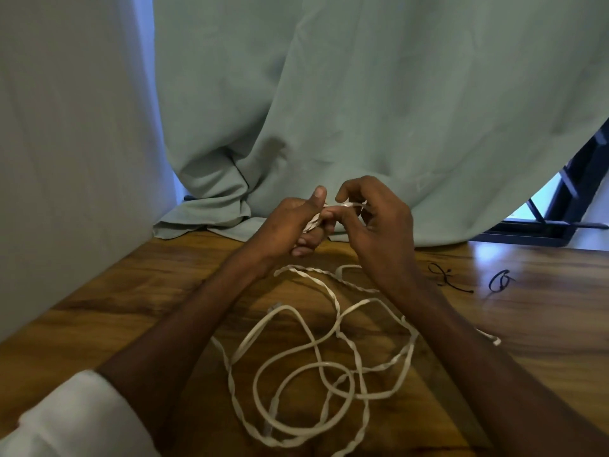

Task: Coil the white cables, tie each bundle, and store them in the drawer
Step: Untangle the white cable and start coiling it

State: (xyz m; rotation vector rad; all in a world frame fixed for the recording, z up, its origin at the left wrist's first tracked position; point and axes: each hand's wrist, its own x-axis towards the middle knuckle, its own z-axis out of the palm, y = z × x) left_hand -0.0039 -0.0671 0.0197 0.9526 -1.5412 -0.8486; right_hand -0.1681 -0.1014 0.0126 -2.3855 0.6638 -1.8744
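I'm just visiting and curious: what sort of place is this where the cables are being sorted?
Probably a room in a home, at a window. A polished wooden table stands against long pale green curtains, with a dark window frame behind. Loose white cables lie on it.

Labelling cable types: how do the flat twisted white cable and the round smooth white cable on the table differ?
The flat twisted white cable is ribbon-like with spiral kinks; the round smooth white cable is thicker and curves evenly. The flat one runs farther back toward the hands. Both lie loose, uncoiled and overlapping on the wooden table.

Loose white cables sprawling under my forearms, pale green curtain closing the back, bare wooden tabletop lying open leftward
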